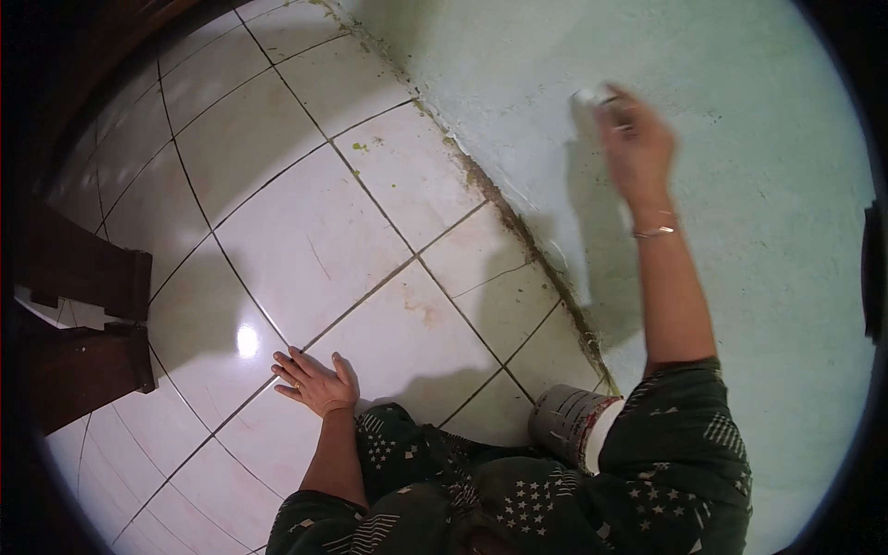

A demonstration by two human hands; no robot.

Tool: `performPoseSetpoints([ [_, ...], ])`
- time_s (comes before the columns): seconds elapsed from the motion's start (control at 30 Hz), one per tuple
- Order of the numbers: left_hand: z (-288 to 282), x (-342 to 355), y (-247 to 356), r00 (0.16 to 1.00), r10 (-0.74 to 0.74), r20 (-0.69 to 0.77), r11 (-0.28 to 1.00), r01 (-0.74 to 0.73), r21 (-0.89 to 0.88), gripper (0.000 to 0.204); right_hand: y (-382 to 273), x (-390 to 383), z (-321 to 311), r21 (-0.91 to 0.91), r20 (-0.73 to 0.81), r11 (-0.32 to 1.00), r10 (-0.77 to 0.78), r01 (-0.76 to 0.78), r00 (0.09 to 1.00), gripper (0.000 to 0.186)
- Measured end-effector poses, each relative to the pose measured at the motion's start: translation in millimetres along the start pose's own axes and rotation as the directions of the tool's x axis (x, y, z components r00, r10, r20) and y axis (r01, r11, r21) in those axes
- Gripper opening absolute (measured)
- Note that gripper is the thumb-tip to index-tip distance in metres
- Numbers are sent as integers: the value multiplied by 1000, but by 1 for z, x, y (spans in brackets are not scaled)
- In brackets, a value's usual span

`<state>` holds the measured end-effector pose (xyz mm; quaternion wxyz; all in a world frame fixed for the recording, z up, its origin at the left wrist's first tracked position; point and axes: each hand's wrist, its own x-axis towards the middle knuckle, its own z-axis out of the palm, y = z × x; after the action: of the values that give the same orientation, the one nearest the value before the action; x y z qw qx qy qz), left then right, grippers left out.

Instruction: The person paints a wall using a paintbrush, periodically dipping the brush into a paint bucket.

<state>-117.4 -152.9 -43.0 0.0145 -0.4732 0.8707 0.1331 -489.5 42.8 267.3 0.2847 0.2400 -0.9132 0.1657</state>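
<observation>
My left hand [314,380] is pressed flat on the white floor tiles [296,208], its fingers spread and nothing in it. At the pale green wall [749,268], my right hand [638,139] is raised, with its fingers closed round a small white-tipped thing [590,95]. Motion blurs that thing, so its kind cannot be made out. Its tip is at or close to the wall surface, and a shadow falls below it. A bracelet circles my right wrist.
A bucket [553,418] with a whitish rim stands beside my right sleeve, partly hidden by it. Dark wooden furniture legs [92,268] stand at the left. A rough, dirty joint [518,227] runs between floor and wall. Green specks [361,147] dot one tile.
</observation>
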Motion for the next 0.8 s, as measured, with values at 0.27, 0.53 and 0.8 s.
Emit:
performPoseSetpoints([
  [0.27,2,-3,-5,1000,-25,-15,1000,25,-4,87,-24,10,-123,-541,-293,740,-611,399,736,33],
  [0.53,-4,2,6,1000,-25,-16,999,26,32,85,41,-158,46,-345,248,827,-376,444,893,44],
  [0.8,-2,-3,3,1000,-17,-16,998,18,56,84,29,-206,99,-54,501,990,-87,132,861,13],
])
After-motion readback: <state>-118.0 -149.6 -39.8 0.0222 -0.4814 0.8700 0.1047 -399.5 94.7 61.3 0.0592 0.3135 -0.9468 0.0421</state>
